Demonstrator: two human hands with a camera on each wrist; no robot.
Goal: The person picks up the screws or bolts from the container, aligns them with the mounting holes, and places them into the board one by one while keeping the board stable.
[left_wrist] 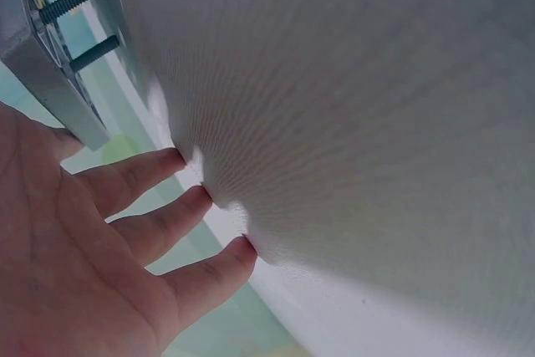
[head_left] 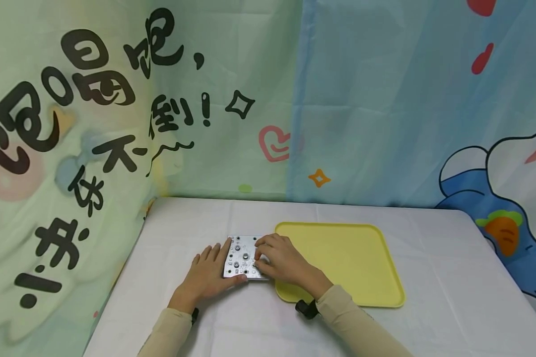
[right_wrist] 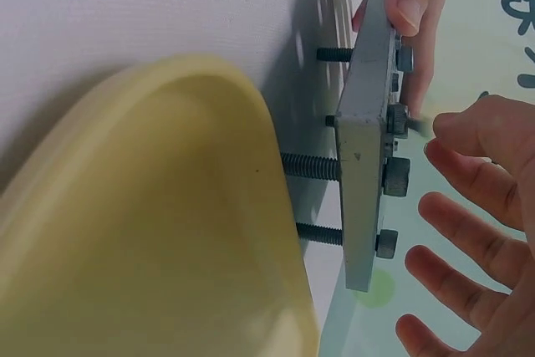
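Note:
A silvery metal plate (head_left: 240,258) stands raised off the white table on bolts. Threaded bolt shanks (right_wrist: 311,165) stick out below it, and round bolt heads (right_wrist: 396,177) line its top. At the plate's left end, my left hand (head_left: 210,270) holds it between thumb and index finger. The other left fingertips (left_wrist: 201,196) press on the cloth. Over the plate's right part, my right hand (head_left: 279,258) pinches a small blurred piece (right_wrist: 418,127) at a bolt head with thumb and index finger; its exact kind is unclear. The remaining right fingers are spread.
A yellow tray (head_left: 348,258) lies right of the plate, its near-left side under my right hand and wrist. White cloth (head_left: 446,277) covers the table. Printed curtains (head_left: 366,99) hang behind and to the left.

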